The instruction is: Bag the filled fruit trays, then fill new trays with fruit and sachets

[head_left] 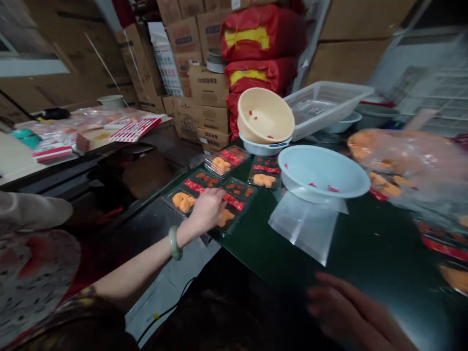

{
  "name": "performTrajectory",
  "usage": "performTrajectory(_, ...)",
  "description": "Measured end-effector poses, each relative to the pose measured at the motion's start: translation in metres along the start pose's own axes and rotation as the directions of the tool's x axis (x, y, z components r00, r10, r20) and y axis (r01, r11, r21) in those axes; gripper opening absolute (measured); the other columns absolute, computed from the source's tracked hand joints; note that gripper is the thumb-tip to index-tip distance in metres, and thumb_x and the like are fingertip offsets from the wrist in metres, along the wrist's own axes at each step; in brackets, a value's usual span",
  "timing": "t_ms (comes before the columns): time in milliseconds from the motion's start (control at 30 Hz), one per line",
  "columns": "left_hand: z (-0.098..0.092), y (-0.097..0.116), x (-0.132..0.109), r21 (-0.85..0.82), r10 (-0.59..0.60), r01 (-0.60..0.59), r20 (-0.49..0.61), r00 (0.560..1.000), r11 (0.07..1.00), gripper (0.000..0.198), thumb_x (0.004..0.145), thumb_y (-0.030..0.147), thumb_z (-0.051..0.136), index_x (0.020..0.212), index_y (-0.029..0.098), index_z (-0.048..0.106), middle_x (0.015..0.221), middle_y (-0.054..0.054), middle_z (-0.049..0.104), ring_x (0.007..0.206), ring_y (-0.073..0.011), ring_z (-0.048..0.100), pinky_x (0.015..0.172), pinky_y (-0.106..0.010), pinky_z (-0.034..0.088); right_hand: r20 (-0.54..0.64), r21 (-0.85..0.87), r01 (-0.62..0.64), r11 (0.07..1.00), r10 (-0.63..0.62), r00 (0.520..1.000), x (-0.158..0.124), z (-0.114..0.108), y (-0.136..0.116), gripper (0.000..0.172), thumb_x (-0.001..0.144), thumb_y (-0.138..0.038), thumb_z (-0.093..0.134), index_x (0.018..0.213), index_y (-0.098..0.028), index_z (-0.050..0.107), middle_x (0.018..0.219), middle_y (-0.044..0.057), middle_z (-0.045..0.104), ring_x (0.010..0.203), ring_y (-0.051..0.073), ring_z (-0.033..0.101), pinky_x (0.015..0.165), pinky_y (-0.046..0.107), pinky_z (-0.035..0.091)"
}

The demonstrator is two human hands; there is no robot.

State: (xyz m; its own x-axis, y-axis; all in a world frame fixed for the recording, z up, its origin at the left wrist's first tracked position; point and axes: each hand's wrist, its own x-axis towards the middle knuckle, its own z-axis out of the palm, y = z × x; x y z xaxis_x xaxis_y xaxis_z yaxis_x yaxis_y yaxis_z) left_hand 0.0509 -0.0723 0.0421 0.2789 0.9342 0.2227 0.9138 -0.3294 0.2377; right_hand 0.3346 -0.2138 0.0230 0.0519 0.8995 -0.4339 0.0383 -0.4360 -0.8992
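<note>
My left hand [207, 208], a green bangle on its wrist, reaches over a row of clear food trays [204, 187] holding orange pieces and red packets on the dark green table [365, 253]. Its fingers curl down onto the nearest tray [227, 218]. My right hand [351, 314] hovers low at the near edge, blurred, fingers stretched out, holding nothing. An empty clear plastic bag [305, 226] lies flat between the hands, partly under a pale blue bowl [323, 175] with a few red bits inside.
A cream bowl [263, 116] tilts in another blue bowl behind the trays. A clear plastic crate [325, 105] stands at the back. Bagged orange food [409, 165] lies at the right. Cardboard boxes and red sacks [263, 44] are stacked behind. A cluttered side table [84, 131] stands left.
</note>
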Motion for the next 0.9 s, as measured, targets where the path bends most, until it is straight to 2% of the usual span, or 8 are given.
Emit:
performTrajectory(100, 0.001, -0.034, -0.005, 0.04, -0.078, 0.073, 0.117, 0.99, 0.996, 0.021, 0.085, 0.021, 0.039, 0.095, 0.011, 0.056, 0.095, -0.013, 0.061, 0.091, -0.0238, 0.058, 0.081, -0.036, 0.047, 0.093, 0.057, -0.117, 0.991, 0.112, 0.989, 0.051, 0.064, -0.04, 0.037, 0.08, -0.036, 0.059, 0.109, -0.015, 0.051, 0.106, 0.014, 0.061, 0.086, 0.022, 0.063, 0.069, 0.033, 0.054)
performTrajectory(200, 0.009, -0.036, -0.005, 0.031, -0.099, 0.095, 0.219, 0.971, 0.995, 0.027, 0.085, 0.025, 0.043, 0.103, 0.009, 0.053, 0.1, -0.015, 0.059, 0.092, -0.0246, 0.058, 0.081, -0.036, 0.047, 0.016, 0.008, -0.126, 0.992, 0.126, 0.992, 0.104, 0.124, -0.065, 0.016, 0.082, -0.028, 0.055, 0.088, -0.014, 0.052, 0.095, 0.011, 0.061, 0.074, 0.016, 0.062, 0.058, 0.026, 0.052)
performTrajectory(367, 0.023, -0.027, -0.019, -0.208, -0.037, 0.08, 0.204, 0.978, 0.975, 0.039, 0.08, 0.033, 0.051, 0.112, 0.011, 0.053, 0.116, -0.016, 0.054, 0.103, -0.0255, 0.055, 0.087, -0.037, 0.046, -0.145, 0.064, -0.104, 0.993, 0.112, 0.983, 0.137, 0.16, -0.068, 0.021, 0.084, -0.032, 0.049, 0.068, -0.018, 0.046, 0.052, -0.005, 0.043, 0.041, 0.007, 0.039, 0.036, 0.017, 0.032)
performTrajectory(467, 0.022, -0.023, -0.038, -0.397, 0.019, 0.063, 0.199, 0.98, 0.916, 0.045, 0.08, 0.038, 0.053, 0.118, 0.015, 0.052, 0.112, -0.012, 0.058, 0.091, -0.0205, 0.059, 0.078, -0.032, 0.049, -0.145, 0.15, -0.055, 0.987, 0.077, 0.986, 0.121, 0.145, -0.06, 0.02, 0.082, -0.028, 0.052, 0.065, -0.017, 0.049, 0.05, -0.006, 0.046, 0.042, 0.005, 0.041, 0.04, 0.015, 0.034)
performTrajectory(600, 0.007, 0.0, -0.028, -0.38, 0.104, 0.013, 0.286, 0.953, 0.925, 0.033, 0.084, 0.038, 0.048, 0.108, 0.019, 0.059, 0.081, -0.003, 0.065, 0.063, -0.0147, 0.058, 0.06, -0.027, 0.047, -0.016, 0.38, -0.034, 0.924, 0.043, 0.999, 0.082, 0.093, -0.04, 0.021, 0.07, -0.032, 0.068, 0.074, -0.015, 0.057, 0.063, 0.0, 0.063, 0.055, 0.01, 0.059, 0.053, 0.019, 0.046)
performTrajectory(733, 0.014, 0.057, 0.042, -0.233, 0.257, -0.257, -0.032, 0.966, 0.938, 0.052, 0.084, 0.029, 0.049, 0.133, 0.018, 0.035, 0.112, -0.011, 0.057, 0.085, -0.019, 0.059, 0.073, -0.03, 0.047, 0.04, 0.453, -0.092, 0.887, 0.083, 0.996, 0.032, 0.022, -0.012, 0.027, 0.064, -0.033, 0.076, 0.074, -0.016, 0.057, 0.065, 0.001, 0.065, 0.053, 0.011, 0.062, 0.048, 0.017, 0.044)
performTrajectory(833, 0.042, 0.111, 0.111, -0.075, 0.435, -0.439, -0.064, 0.898, 0.895, 0.054, 0.084, 0.02, 0.046, 0.136, 0.022, 0.031, 0.135, -0.017, 0.033, 0.099, -0.0235, 0.055, 0.075, -0.032, 0.046, 0.006, 0.499, -0.091, 0.862, 0.102, 0.995, -0.003, -0.018, 0.007, 0.022, 0.068, -0.029, 0.074, 0.075, -0.017, 0.058, 0.067, 0.001, 0.065, 0.056, 0.01, 0.061, 0.051, 0.018, 0.045)
performTrajectory(900, 0.06, 0.143, 0.152, 0.001, 0.471, -0.471, 0.001, 0.882, 0.882, 0.035, 0.088, 0.017, 0.038, 0.12, 0.011, 0.049, 0.127, -0.019, 0.041, 0.103, -0.0267, 0.051, 0.079, -0.034, 0.043, -0.031, 0.541, -0.088, 0.837, 0.125, 0.992, -0.021, -0.032, 0.017, 0.019, 0.071, -0.028, 0.072, 0.078, -0.017, 0.059, 0.068, 0.001, 0.065, 0.056, 0.009, 0.06, 0.053, 0.019, 0.046)
